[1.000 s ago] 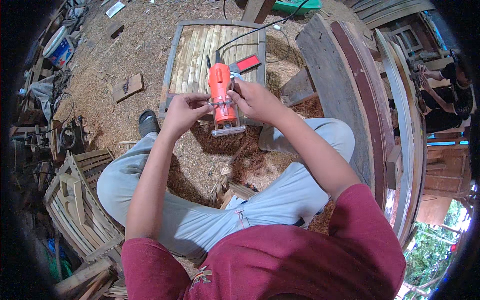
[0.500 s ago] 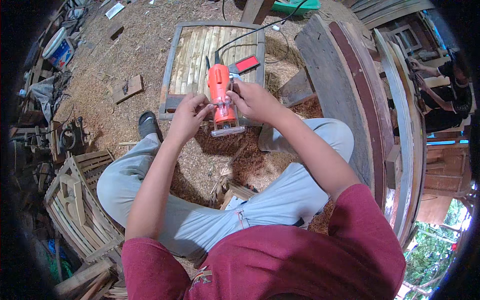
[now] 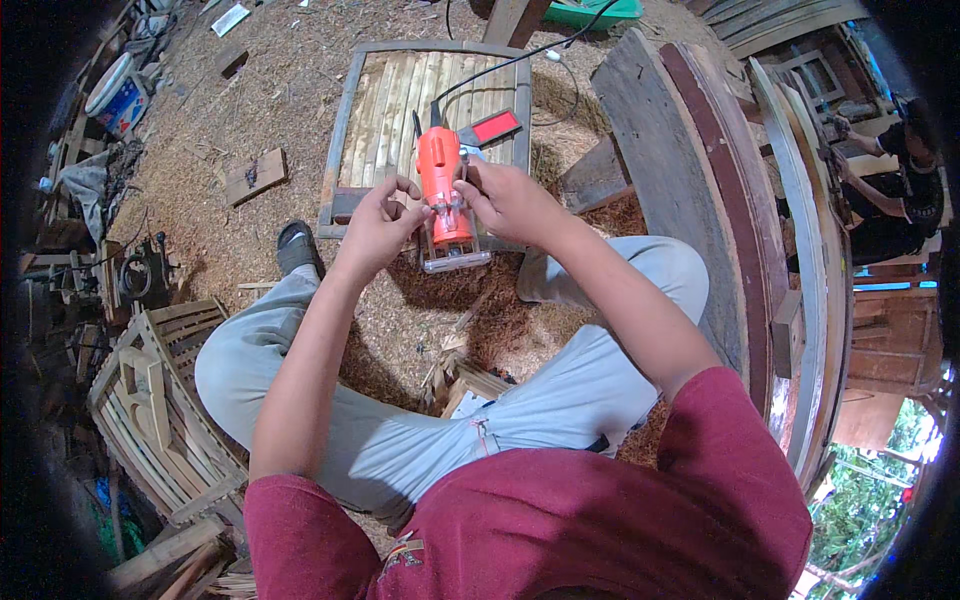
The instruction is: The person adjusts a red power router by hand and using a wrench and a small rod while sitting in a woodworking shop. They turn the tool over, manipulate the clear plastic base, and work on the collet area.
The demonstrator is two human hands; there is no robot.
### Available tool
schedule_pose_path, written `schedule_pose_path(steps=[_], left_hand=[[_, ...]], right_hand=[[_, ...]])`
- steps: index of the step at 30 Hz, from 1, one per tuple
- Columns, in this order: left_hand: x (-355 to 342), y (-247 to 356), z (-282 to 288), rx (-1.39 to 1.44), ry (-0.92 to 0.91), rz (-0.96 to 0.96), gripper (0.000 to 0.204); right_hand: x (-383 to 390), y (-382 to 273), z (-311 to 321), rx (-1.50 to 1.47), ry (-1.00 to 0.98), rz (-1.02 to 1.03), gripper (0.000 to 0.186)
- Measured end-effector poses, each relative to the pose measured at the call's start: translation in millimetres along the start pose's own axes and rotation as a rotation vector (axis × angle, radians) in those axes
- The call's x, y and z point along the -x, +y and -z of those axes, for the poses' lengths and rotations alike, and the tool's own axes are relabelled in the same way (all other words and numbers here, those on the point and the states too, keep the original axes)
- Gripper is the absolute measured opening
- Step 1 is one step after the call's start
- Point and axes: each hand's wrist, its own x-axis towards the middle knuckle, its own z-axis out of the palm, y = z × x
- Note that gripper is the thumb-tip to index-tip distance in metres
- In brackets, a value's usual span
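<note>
An orange trim router (image 3: 437, 165) with a clear base lies on a slatted wooden panel (image 3: 395, 80), its base pointing toward me and hanging over the panel's near edge. My left hand (image 3: 380, 222) pinches at the router's left side by the clamp, its index finger curled. From the other side, my right hand (image 3: 512, 202) grips the router near the clamp, thumb pressed against it. The fingers partly hide the clamp. A dark tool with a red panel (image 3: 494, 126) lies beside the router.
The black cord (image 3: 525, 52) runs from the router to the far right. Long boards (image 3: 680, 180) stand along my right, with another person (image 3: 890, 190) beyond. A wood block (image 3: 256, 177) lies on the shavings at left; a slatted wooden piece (image 3: 170, 410) is nearer me.
My left hand's index finger has lifted and bent more, and the hand has shifted slightly away from the router. The right hand and router stay in place.
</note>
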Motion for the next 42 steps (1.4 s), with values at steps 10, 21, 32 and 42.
schedule_pose_path(steps=[10, 21, 32, 42], left_hand=[[-7.2, -5.6, -5.7, 0.416, -0.005, 0.249, 0.01], [5.9, -3.6, 12.7, 0.365, -0.037, 0.12, 0.019], [-2.0, 5.7, 13.8, 0.104, -0.068, 0.048, 0.029], [-16.8, -13.1, 2.0, 0.075, 0.06, 0.123, 0.037]], right_hand=[[-2.1, -3.7, -0.7, -0.018, -0.027, -0.011, 0.018], [-2.7, -2.3, -0.1, -0.035, -0.014, 0.01, 0.017], [-2.1, -1.4, -1.7, -0.083, -0.009, -0.003, 0.017], [-2.3, -2.3, -1.7, -0.067, -0.007, 0.014, 0.015]])
